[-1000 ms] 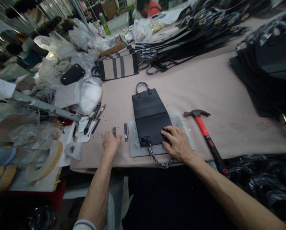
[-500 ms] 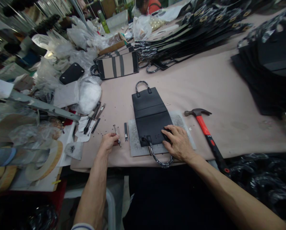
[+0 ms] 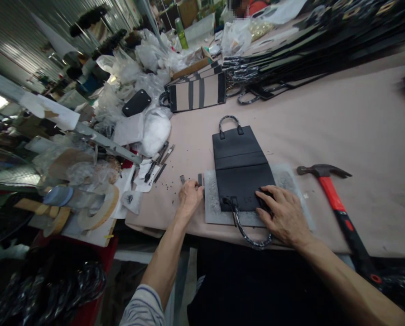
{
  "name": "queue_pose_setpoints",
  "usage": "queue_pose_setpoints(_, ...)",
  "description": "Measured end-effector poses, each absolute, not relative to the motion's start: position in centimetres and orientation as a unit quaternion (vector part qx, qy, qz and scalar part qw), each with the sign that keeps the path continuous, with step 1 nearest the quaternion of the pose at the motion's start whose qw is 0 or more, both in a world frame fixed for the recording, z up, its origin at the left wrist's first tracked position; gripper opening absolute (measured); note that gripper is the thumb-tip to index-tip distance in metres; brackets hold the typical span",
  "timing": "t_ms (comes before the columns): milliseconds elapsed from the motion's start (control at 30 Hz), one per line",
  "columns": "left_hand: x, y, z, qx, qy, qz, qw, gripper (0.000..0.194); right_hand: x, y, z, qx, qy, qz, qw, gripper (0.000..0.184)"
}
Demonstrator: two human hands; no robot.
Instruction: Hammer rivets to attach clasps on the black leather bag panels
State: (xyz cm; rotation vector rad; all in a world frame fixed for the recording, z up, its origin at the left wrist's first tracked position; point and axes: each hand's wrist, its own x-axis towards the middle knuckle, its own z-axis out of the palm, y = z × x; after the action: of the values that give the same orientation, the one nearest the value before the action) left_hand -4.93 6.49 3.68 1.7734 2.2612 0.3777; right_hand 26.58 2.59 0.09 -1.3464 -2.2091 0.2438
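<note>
A black handbag (image 3: 239,167) lies flat on a grey pad (image 3: 284,179) near the table's front edge, one braided handle (image 3: 250,235) hanging over the edge. My right hand (image 3: 284,215) lies flat on the bag's lower right corner, fingers spread. My left hand (image 3: 190,195) rests at the pad's left side, fingers curled over small metal punches (image 3: 200,179); what it grips is hidden.
A red-handled hammer (image 3: 335,199) lies to the right of the pad. More metal tools (image 3: 158,163), plastic bags (image 3: 155,131) and a striped bag (image 3: 197,93) sit at the left and back. Stacks of black bags (image 3: 291,50) fill the far side. A person sits at the table's far end.
The camera has swung left. My left hand lifted a metal punch, then moved right to the pad's edge and came down over the punches. My right hand stayed on the bag.
</note>
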Motion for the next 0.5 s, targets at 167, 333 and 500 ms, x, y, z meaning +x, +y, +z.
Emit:
queue_pose_setpoints(167, -6.1, 7.6, 3.3, 0.56, 0.805, 0.1, 0.167, 0.012, 26.6, 2.6, 0.0, -0.503, -0.818, 0.089, 0.264, 0.039)
queue_pose_setpoints(333, -7.4, 7.3, 3.4, 0.569, 0.809, 0.107, 0.097, 0.02, 26.6, 2.6, 0.1, -0.503, -0.815, 0.096, 0.271, 0.038)
queue_pose_setpoints(500, -5.9, 7.3, 4.2, 0.584, 0.792, 0.104, 0.143, 0.011, 26.6, 2.7, 0.0, -0.5, -0.818, 0.088, 0.27, 0.038)
